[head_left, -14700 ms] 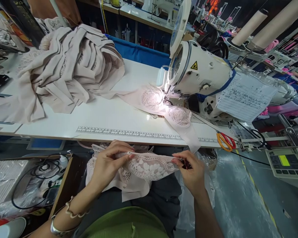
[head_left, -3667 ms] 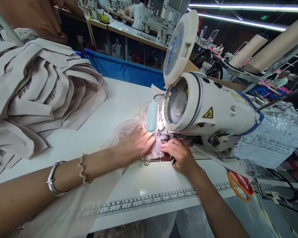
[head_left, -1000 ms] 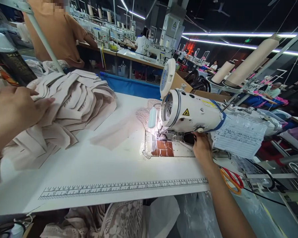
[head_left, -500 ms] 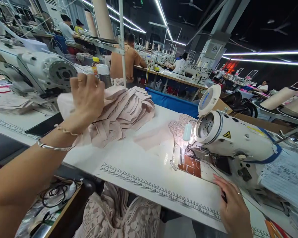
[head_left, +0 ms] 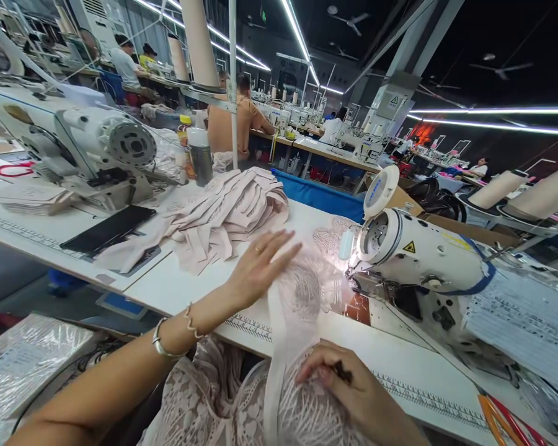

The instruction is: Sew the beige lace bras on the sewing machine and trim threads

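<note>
Pale pink lace fabric (head_left: 302,297) is lying across the front edge of the white table (head_left: 177,288), and we are handling it with both hands. Our left hand (head_left: 260,266) is resting flat on the table with its fingers (head_left: 283,243) spread apart and stretched toward the lace, the fingertips touching its near edge; nothing is clamped in it. Our right hand (head_left: 353,387) is sitting lower, just below the table edge, with its fingers curled together on the lower part of the same lace piece, which is trailing down from the tabletop toward our lap; a small dark object is showing between those fingers, and we cannot tell what it is. More lace (head_left: 204,402) is bunching in our lap beneath the hands. The white sewing machine (head_left: 418,260) is standing just to the right of the lace, its lamp lighting the cloth near the needle area. A heap of beige fabric strips (head_left: 223,214) is lying on the table to the left, well apart from the lace. A printed ruler strip (head_left: 251,325) is running along the table edge under our left wrist. Orange-handled scissors (head_left: 502,421) are lying at the far right edge. Other people are sitting at machines in the background.
</note>
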{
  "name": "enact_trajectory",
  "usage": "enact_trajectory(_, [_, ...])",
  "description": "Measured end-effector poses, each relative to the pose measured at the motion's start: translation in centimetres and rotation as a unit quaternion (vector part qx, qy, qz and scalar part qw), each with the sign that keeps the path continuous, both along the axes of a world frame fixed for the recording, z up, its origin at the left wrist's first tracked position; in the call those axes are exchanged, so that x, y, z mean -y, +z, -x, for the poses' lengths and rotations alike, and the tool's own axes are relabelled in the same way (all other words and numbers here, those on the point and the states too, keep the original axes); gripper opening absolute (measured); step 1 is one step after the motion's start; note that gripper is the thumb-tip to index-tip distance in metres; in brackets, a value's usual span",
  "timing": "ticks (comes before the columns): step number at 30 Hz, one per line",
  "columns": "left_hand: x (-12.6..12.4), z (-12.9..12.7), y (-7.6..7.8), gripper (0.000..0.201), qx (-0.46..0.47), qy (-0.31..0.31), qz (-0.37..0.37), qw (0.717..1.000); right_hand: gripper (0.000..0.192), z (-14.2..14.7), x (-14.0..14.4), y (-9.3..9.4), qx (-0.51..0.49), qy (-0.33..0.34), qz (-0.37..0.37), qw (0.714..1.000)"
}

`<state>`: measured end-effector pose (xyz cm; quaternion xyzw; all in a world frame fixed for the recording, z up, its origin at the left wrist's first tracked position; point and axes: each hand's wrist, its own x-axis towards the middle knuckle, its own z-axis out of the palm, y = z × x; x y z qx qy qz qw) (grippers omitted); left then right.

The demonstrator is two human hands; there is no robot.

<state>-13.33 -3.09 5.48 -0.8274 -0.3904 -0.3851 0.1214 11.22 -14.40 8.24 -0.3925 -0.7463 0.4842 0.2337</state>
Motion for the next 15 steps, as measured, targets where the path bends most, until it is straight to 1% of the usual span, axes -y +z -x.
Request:
enact_trajectory(1, [-0.1, -0.3, -0.4, 0.041, -0.011, 0.057, 0.028, 0.998, 0.036, 0.1, 0.1, -0.8, 0.021, -0.047, -0.005, 0.999])
enact_trajectory(2, [0.2, -0.5, -0.9, 0.038, -0.018, 0.110, 0.074, 0.991, 0.035, 0.2, 0.1, -1.7, 0.046, -0.095, -0.021, 0.994])
enact_trajectory(3, [0.9, -0.6, -1.5, 0.030, -0.024, 0.139, 0.126, 0.982, 0.035, 0.2, 0.1, -2.6, 0.066, -0.132, -0.041, 0.988])
enact_trajectory(4, [1.9, -0.9, -2.1, 0.020, -0.027, 0.134, 0.182, 0.974, 0.036, 0.2, 0.1, -3.5, 0.077, -0.161, -0.062, 0.982])
enact_trajectory(5, [3.1, -1.2, -2.7, 0.020, -0.027, 0.096, 0.241, 0.965, 0.037, 0.3, 0.1, -4.3, 0.076, -0.183, -0.080, 0.977])
enact_trajectory(6, [4.4, -1.6, -3.3, 0.028, -0.017, 0.033, 0.298, 0.954, 0.039, 0.5, 0.0, -5.0, 0.065, -0.198, -0.093, 0.974])
enact_trajectory(7, [5.8, -2.1, -3.7, 0.031, 0.010, -0.041, 0.352, 0.935, 0.041, 0.8, -0.1, -5.5, 0.050, -0.208, -0.100, 0.972])
enact_trajectory(8, [7.0, -2.7, -4.1, 0.032, 0.052, -0.102, 0.402, 0.909, 0.043, 1.3, -0.2, -5.9, 0.032, -0.218, -0.102, 0.970])
enact_trajectory(9, [8.0, -3.2, -4.3, 0.033, 0.110, -0.149, 0.450, 0.873, 0.045, 1.8, -0.2, -6.2, 0.014, -0.238, -0.103, 0.966])
enact_trajectory(10, [8.7, -3.7, -4.3, 0.037, 0.174, -0.176, 0.496, 0.833, 0.046, 2.3, -0.3, -6.4, -0.003, -0.270, -0.104, 0.957])
enact_trajectory(12, [9.5, -4.5, -4.1, 0.046, 0.293, -0.186, 0.559, 0.753, 0.043, 3.4, -0.4, -6.7, -0.038, -0.362, -0.103, 0.926])
enact_trajectory(13, [9.6, -4.8, -3.9, 0.048, 0.337, -0.182, 0.573, 0.724, 0.042, 3.8, -0.5, -6.7, -0.058, -0.407, -0.100, 0.906])
enact_trajectory(14, [9.6, -4.9, -3.7, 0.050, 0.365, -0.173, 0.577, 0.710, 0.041, 4.1, -0.6, -6.8, -0.078, -0.439, -0.094, 0.890])
enact_trajectory(15, [9.5, -5.0, -3.5, 0.052, 0.377, -0.161, 0.578, 0.706, 0.041, 4.4, -0.7, -6.9, -0.095, -0.456, -0.083, 0.881])
